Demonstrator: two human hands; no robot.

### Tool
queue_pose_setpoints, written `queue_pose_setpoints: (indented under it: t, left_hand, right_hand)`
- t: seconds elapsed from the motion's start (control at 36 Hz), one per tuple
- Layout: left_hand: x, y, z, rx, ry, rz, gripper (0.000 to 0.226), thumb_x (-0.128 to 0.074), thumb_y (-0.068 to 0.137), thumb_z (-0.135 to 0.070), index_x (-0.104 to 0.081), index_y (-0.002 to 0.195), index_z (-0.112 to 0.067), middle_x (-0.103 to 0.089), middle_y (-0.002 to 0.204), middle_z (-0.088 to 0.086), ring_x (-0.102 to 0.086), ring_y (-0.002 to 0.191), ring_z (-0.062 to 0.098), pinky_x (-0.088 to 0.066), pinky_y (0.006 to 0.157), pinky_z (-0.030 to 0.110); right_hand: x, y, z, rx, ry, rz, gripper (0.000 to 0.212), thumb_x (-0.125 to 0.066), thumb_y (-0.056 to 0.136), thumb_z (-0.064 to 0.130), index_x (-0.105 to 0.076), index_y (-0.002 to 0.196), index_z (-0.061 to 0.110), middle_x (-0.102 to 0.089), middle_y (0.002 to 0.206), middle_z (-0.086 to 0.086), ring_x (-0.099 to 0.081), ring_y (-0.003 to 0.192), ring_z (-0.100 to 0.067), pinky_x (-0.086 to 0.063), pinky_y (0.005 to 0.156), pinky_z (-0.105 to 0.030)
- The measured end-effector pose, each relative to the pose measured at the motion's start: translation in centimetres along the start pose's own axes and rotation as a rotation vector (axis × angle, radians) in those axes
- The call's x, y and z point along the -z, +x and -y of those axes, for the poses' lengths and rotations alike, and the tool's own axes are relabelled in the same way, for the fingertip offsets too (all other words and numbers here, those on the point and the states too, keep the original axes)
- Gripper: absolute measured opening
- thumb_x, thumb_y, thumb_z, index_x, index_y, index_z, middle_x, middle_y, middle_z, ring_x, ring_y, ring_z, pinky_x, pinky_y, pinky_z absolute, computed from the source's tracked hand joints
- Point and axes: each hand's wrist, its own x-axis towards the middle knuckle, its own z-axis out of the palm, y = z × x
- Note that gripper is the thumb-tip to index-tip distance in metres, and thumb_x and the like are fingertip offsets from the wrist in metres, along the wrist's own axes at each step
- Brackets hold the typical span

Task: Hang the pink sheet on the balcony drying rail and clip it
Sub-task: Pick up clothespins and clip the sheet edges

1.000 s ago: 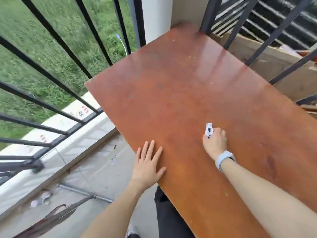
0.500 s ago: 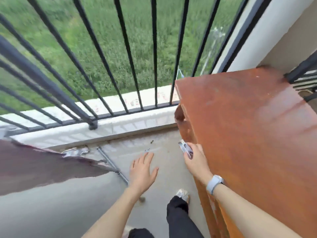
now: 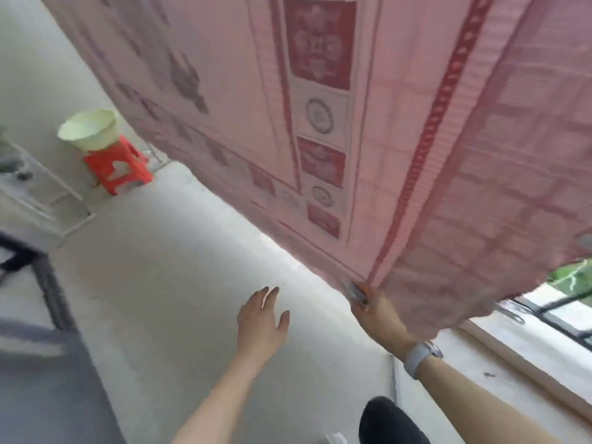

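Grey concrete balcony floor (image 3: 179, 283), frame motion-blurred. Pink sheet (image 3: 400, 129) hangs across the upper and right side of view, patterned with red squares and a dark red stripe; its lower edge runs diagonally down to the right. What it hangs from is out of frame. Right hand (image 3: 379, 312) sits at the sheet's bottom edge, fingers closed around a small pale clip (image 3: 354, 290), the clip touching the hem; grey watch (image 3: 421, 357) on that wrist. Left hand (image 3: 261, 318) is empty, fingers spread, over the floor, apart from the sheet. Far left: red plastic stool (image 3: 117, 168) with a pale green basin (image 3: 88, 129) on top. Railing (image 3: 557, 312) and greenery at right edge, below the sheet.
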Motion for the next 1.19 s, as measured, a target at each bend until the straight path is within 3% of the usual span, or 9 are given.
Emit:
queue_pose_setpoints:
  t: [0.06,0.17,0.28,0.39,0.58,0.72,0.92,1.08,1.19]
  left_hand:
    - [2.1,1.0,3.3,0.098,-0.04,-0.063,0.069,-0.026,0.079,-0.052,-0.041,0.136,-0.017,-0.044,0.14,0.007,-0.039,0.13,0.027,-0.029,0.106,0.041]
    - [5.3,3.1,9.2,0.233,-0.097,-0.164,0.052,-0.051,0.088,-0.035,-0.04,0.136,-0.018,-0.043,0.14,0.006,-0.036,0.131,0.025,-0.027,0.106,0.039]
    - [9.1,7.2,14.3,0.325,-0.119,-0.221,0.052,-0.049,0.09,-0.034,-0.036,0.138,-0.019,-0.039,0.143,0.005,-0.034,0.132,0.025,-0.027,0.106,0.038]
    - [14.5,14.5,20.2,0.382,-0.128,-0.318,0.053,-0.045,0.089,-0.037,-0.036,0.138,-0.018,-0.038,0.143,0.006,-0.034,0.131,0.026,-0.027,0.106,0.038]
    - [25.6,27.7,28.9,0.447,-0.117,-0.438,0.052,-0.043,0.091,-0.035,-0.032,0.14,-0.02,-0.032,0.146,0.003,-0.03,0.132,0.023,-0.023,0.107,0.034]
    - [29.8,32.5,35.1,0.504,-0.165,-0.494,0.053,-0.047,0.091,-0.034,-0.033,0.14,-0.022,-0.033,0.146,0.0,-0.029,0.134,0.02,-0.02,0.108,0.034]
    - [34.9,41.6,46.9,0.564,-0.181,-0.519,0.053,-0.044,0.091,-0.036,-0.031,0.141,-0.022,-0.029,0.148,0.001,-0.027,0.135,0.02,-0.019,0.11,0.037]
    - [41.1,52.9,58.2,0.508,-0.181,-0.541,0.054,-0.043,0.092,-0.037,-0.028,0.142,-0.023,-0.027,0.15,-0.001,-0.022,0.138,0.018,-0.016,0.112,0.036]
    - [46.3,60.8,65.2,0.479,-0.195,-0.526,0.054,-0.044,0.092,-0.038,-0.028,0.142,-0.024,-0.024,0.152,-0.001,-0.019,0.139,0.017,-0.016,0.113,0.037]
  right_hand:
    - [-2.2,2.7,3.9,0.111,-0.053,0.04,0.038,-0.046,0.083,0.03,-0.054,0.117,0.016,-0.064,0.109,-0.007,-0.06,0.098,-0.029,-0.043,0.077,-0.03]
    - [-6.5,7.9,11.6,0.213,-0.052,0.138,0.035,-0.051,0.089,0.009,-0.05,0.124,0.005,-0.06,0.115,-0.015,-0.058,0.097,-0.028,-0.035,0.073,-0.021]
    - [-11.1,14.1,18.6,0.322,-0.02,0.197,0.035,-0.055,0.086,0.004,-0.051,0.12,-0.001,-0.06,0.108,-0.017,-0.05,0.083,-0.018,-0.028,0.064,-0.015]
    - [-15.5,21.9,26.1,0.421,-0.002,0.246,0.021,-0.056,0.086,0.007,-0.058,0.106,0.001,-0.06,0.098,-0.01,-0.05,0.078,-0.02,-0.028,0.063,-0.018]
    - [-22.5,35.2,40.3,0.517,0.077,0.262,0.031,-0.053,0.087,0.002,-0.053,0.118,-0.002,-0.056,0.107,-0.014,-0.051,0.093,-0.02,-0.034,0.078,-0.018]
    - [-27.5,41.7,49.4,0.561,0.135,0.355,0.033,-0.058,0.088,0.013,-0.049,0.116,0.001,-0.055,0.098,-0.001,-0.051,0.075,-0.007,-0.038,0.062,-0.002]
    - [-36.3,51.7,60.5,0.648,0.104,0.387,0.024,-0.064,0.081,0.034,-0.058,0.098,0.019,-0.061,0.099,0.004,-0.056,0.082,-0.012,-0.045,0.07,-0.023]
    - [-44.7,62.4,70.5,0.695,0.068,0.375,0.035,-0.058,0.076,0.057,-0.066,0.095,0.028,-0.065,0.101,0.003,-0.06,0.088,-0.009,-0.045,0.069,-0.019]
    - [-48.1,67.9,78.9,0.646,0.112,0.297,0.022,-0.065,0.082,0.024,-0.061,0.099,0.012,-0.063,0.098,-0.003,-0.058,0.085,-0.016,-0.039,0.065,-0.007]
